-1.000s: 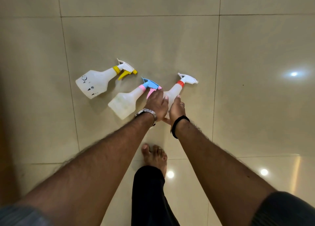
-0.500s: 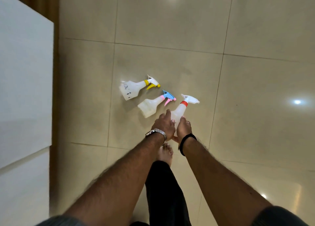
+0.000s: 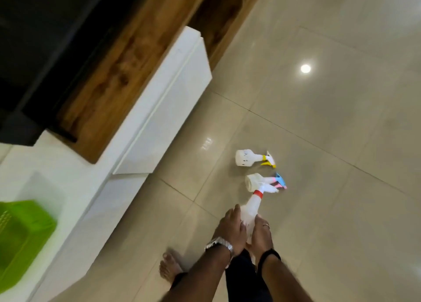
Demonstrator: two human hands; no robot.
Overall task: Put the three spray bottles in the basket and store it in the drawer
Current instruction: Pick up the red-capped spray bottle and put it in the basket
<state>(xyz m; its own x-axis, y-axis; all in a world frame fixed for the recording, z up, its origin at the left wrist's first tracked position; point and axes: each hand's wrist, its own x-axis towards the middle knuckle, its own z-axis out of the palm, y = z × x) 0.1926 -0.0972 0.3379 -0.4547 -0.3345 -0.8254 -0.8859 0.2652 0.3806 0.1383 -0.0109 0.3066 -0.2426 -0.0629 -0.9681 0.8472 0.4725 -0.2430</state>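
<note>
Both hands grip the white spray bottle with the red collar (image 3: 252, 207), lifted off the floor, nozzle pointing away. My left hand (image 3: 230, 230) wraps its left side, my right hand (image 3: 260, 232) its right side. Lying on the tiled floor beyond it are the bottle with the pink and blue head (image 3: 255, 180) and, farther off, the bottle with the yellow head (image 3: 247, 157). The green basket (image 3: 20, 238) rests on top of the white cabinet at the left edge.
A long low white cabinet with drawer fronts (image 3: 164, 119) runs along the left, with a wooden panel (image 3: 118, 73) and dark screen above it. My bare foot (image 3: 169, 267) stands on the floor.
The red-collared bottle has been raised off the floor in both hands. My view has swung left, bringing the cabinet and green basket into sight.
</note>
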